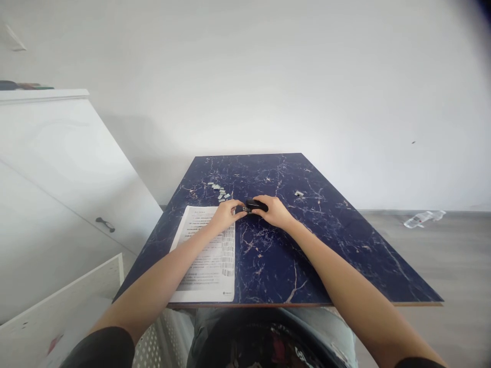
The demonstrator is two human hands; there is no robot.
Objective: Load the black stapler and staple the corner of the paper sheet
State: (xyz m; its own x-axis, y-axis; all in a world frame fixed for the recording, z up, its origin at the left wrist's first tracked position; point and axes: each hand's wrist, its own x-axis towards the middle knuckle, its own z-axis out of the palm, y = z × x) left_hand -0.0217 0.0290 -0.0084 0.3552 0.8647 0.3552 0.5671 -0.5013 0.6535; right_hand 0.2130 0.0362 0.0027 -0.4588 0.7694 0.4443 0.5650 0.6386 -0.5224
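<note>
Right hand [274, 210]: thumb and fingers closed around a black stapler-like tool [256, 205], which lies lengthwise across the table's middle. Left hand [229, 211]: thumb and fingertips in a narrow gap at the tool's left end; cannot tell whether anything is pinched between them.

Small pale strips [216, 186], several, scattered: beyond the tool, to its left. Further pale pieces [299, 193], a little group: right of the tool and slightly beyond.

Printed sheets [207, 266], white, dense text: left of the tool and nearer the person, partly under the left forearm. Table [268, 276], dark blue, marble-patterned: beneath the tool.

White cabinet [76, 153], dark handle [105, 225]: well left of the tool. Clear plastic item [422, 219]: on the floor [452, 266], far right of the tool.
</note>
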